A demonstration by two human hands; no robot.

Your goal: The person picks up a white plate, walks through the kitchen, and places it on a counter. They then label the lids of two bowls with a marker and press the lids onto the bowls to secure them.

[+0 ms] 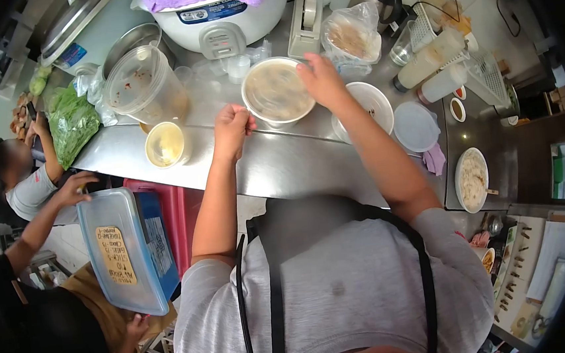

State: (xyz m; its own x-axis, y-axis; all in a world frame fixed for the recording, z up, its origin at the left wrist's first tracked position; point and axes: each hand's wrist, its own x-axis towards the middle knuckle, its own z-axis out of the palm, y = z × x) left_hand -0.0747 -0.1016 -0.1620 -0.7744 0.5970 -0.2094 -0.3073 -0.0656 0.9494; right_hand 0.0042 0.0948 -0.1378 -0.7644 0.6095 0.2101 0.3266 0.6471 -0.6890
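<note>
A round white bowl (277,92) covered with clear film stands on the steel counter (275,164). At its left edge my left hand (231,131) is closed, fingers curled; whatever it may pinch is too small to make out. My right hand (323,82) lies at the bowl's right rim with fingers apart, touching or just over the film. Right of the bowl, partly under my right forearm, is an open clear tub (371,110). A small tub with yellowish contents (165,145) and a large clear container (139,88) stand to the left.
A rice cooker (220,22) and tape dispenser (307,22) stand behind the bowl. Squeeze bottles (429,59), a round lid (416,126) and a white bowl of food (472,180) are at right. At left, a co-worker holds a blue lidded box (122,249); another person is beyond.
</note>
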